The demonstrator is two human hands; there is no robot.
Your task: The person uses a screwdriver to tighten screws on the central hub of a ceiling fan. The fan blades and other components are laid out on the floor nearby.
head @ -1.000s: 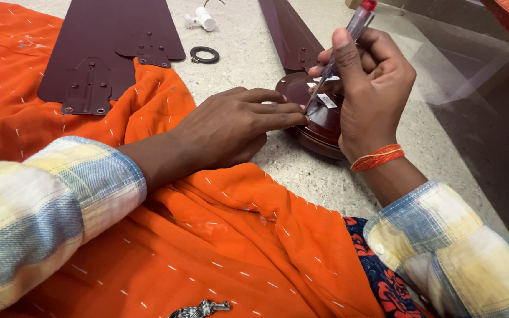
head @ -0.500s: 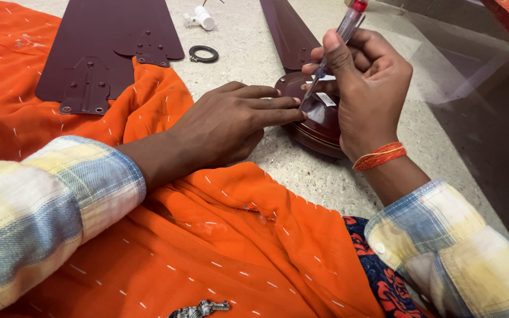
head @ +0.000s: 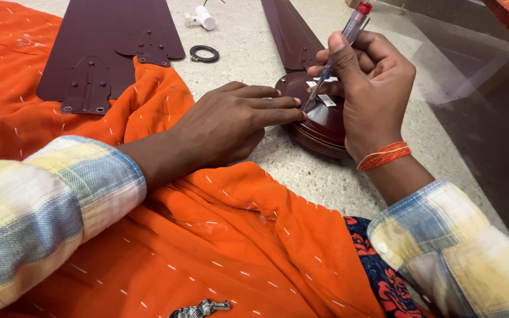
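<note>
1. Right hand (head: 378,94) grips a clear-handled screwdriver (head: 340,50), tip down on the maroon fan motor housing (head: 319,121).
2. Left hand (head: 231,123) lies flat, fingertips steadying the housing's near-left edge.
3. Fan blades (head: 113,53) lie far left on the floor.

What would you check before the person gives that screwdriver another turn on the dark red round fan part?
1. Screwdriver gripped firmly in the right hand: ok.
2. Tip seated in a screw head: cannot tell, the left hand's fingers hide it.
3. Left hand steadying the round housing: ok, fingers rest on its top.
4. Housing sitting flat on the floor: ok.
5. Orange cloth away from the tip: ok.
6. Loose black ring out of the way: ok.
</note>
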